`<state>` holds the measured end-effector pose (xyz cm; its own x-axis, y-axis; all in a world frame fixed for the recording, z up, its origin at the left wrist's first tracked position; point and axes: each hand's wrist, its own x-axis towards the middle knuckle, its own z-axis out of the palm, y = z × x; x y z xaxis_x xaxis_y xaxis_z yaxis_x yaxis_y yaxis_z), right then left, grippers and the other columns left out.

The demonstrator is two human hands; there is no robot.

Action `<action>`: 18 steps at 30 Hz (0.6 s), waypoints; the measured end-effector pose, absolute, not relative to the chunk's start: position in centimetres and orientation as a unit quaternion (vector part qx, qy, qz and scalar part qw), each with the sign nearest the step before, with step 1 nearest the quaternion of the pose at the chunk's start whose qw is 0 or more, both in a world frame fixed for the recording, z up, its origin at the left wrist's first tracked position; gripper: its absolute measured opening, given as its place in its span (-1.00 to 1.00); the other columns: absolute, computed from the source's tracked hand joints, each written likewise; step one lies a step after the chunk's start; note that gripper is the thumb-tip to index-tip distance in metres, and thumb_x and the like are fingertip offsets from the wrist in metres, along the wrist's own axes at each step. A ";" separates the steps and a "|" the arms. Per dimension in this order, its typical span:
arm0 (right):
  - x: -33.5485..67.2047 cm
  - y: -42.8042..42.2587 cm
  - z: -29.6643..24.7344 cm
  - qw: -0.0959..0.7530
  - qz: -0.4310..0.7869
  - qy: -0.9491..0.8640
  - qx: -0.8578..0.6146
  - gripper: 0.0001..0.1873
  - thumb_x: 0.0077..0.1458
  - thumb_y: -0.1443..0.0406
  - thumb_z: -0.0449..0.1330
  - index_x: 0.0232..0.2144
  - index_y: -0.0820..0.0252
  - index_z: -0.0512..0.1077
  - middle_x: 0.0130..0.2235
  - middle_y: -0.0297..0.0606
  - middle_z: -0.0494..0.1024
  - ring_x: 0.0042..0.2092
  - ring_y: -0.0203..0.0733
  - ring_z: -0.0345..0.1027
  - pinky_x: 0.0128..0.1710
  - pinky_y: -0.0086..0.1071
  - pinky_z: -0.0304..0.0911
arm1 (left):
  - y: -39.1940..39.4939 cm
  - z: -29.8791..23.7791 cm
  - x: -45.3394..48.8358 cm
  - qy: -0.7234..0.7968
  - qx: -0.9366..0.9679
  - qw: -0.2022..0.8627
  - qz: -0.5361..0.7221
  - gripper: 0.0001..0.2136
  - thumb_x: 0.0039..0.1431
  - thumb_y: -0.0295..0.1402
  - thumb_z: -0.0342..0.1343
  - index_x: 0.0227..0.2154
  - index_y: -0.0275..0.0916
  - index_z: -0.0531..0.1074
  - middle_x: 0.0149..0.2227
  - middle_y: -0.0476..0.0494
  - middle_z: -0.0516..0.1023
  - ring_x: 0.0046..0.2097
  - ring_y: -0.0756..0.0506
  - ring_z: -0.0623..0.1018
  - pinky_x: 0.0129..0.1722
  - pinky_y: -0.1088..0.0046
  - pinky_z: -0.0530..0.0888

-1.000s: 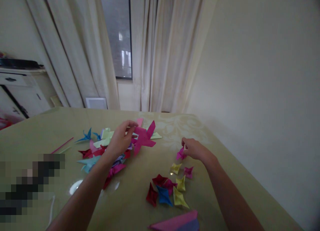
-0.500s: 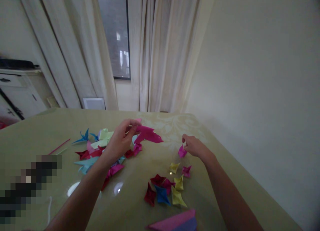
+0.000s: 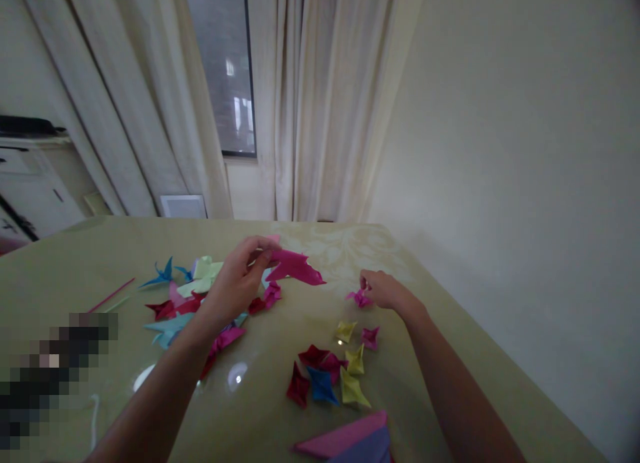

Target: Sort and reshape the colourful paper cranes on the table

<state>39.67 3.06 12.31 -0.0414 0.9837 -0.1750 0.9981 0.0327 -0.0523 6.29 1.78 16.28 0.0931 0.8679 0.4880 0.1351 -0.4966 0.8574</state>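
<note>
Raised over the table, my left hand (image 3: 245, 276) is closed with thumb and fingers pinching a flat magenta origami piece (image 3: 295, 266), which points to the right. My right hand (image 3: 387, 289) has its fingers closed at the top of a small pink origami piece (image 3: 360, 299) close to the tabletop; the fingertips partly cover it. Nearer to me lie small puffed origami pieces: a pink one (image 3: 371, 337), several yellow ones (image 3: 354, 388), dark red ones (image 3: 299, 385) and a blue one (image 3: 323, 385).
Left of and behind my left forearm is a pile of folded papers, with a blue paper crane (image 3: 160, 273) and a light blue piece (image 3: 169, 329). A larger pink and purple folded paper (image 3: 350, 439) lies at the front of the table (image 3: 265, 403). A wall (image 3: 525, 149) borders the right.
The small pink piece under my right hand has turned and looks wider, its points spreading sideways. My left hand keeps its hold on the magenta piece. The view has shifted slightly.
</note>
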 end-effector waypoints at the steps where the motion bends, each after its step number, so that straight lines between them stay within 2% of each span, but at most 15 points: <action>1: 39.6 3.0 12.4 0.044 -0.074 0.713 0.696 -0.79 0.19 0.44 0.22 -0.12 0.20 0.52 -0.11 -0.07 0.65 -0.10 -0.07 0.53 -0.28 -0.38 0.13 | 1.7 16.3 6.3 0.380 0.661 0.330 0.557 -0.77 0.28 -0.13 0.19 -0.20 -0.20 0.52 -0.17 -0.13 0.66 -0.12 -0.15 0.68 0.02 0.21 0.63; 4: 39.7 3.1 12.3 0.041 -0.062 0.699 0.712 -0.78 0.21 0.44 0.20 -0.08 0.25 0.50 -0.11 0.04 0.64 -0.12 0.00 0.54 -0.28 -0.35 0.14 | 1.6 16.6 6.3 0.380 0.659 0.334 0.557 -0.76 0.29 -0.12 0.19 -0.21 -0.19 0.52 -0.19 -0.13 0.66 -0.12 -0.15 0.68 0.03 0.20 0.63; 8: 39.7 3.1 12.8 0.016 -0.078 0.709 0.700 -0.85 0.25 0.34 0.24 -0.12 0.18 0.52 -0.12 -0.09 0.67 -0.13 -0.09 0.54 -0.26 -0.39 0.17 | 1.1 17.1 6.7 0.374 0.652 0.353 0.557 -0.73 0.25 -0.07 0.23 -0.23 -0.19 0.52 -0.21 -0.12 0.66 -0.13 -0.16 0.68 0.04 0.17 0.64; 10: 39.4 2.8 13.7 -0.045 -0.069 0.707 0.703 -0.87 0.31 0.28 0.21 -0.13 0.16 0.52 -0.15 -0.15 0.67 -0.16 -0.13 0.53 -0.25 -0.39 0.20 | 0.7 17.4 7.0 0.369 0.646 0.371 0.556 -0.70 0.22 -0.05 0.26 -0.24 -0.20 0.51 -0.19 -0.12 0.66 -0.15 -0.15 0.68 0.03 0.16 0.65; 13: 38.3 1.5 15.7 -0.209 -0.057 0.728 0.650 -0.84 0.36 0.27 0.13 -0.13 0.16 0.50 -0.21 -0.19 0.65 -0.22 -0.15 0.49 -0.22 -0.35 0.26 | 0.0 17.6 7.5 0.357 0.636 0.404 0.552 -0.68 0.20 -0.04 0.27 -0.22 -0.20 0.50 -0.21 -0.09 0.65 -0.15 -0.15 0.69 0.02 0.15 0.67; 15: 37.3 0.4 16.9 -0.294 -0.124 0.776 0.544 -0.80 0.35 0.26 0.14 -0.05 0.15 0.49 -0.13 -0.19 0.63 -0.19 -0.18 0.48 -0.19 -0.34 0.32 | -0.4 17.6 7.9 0.347 0.630 0.430 0.546 -0.68 0.21 -0.04 0.26 -0.21 -0.20 0.48 -0.23 -0.06 0.64 -0.15 -0.15 0.70 -0.01 0.16 0.68; 18: 35.8 -1.2 18.2 -0.315 -0.269 0.823 0.388 -0.68 0.33 0.18 0.21 0.07 0.11 0.48 0.02 -0.18 0.59 -0.06 -0.16 0.48 -0.08 -0.29 0.38 | -0.7 17.5 8.4 0.338 0.619 0.462 0.538 -0.68 0.22 -0.04 0.25 -0.21 -0.20 0.46 -0.22 -0.06 0.64 -0.16 -0.14 0.70 -0.06 0.18 0.70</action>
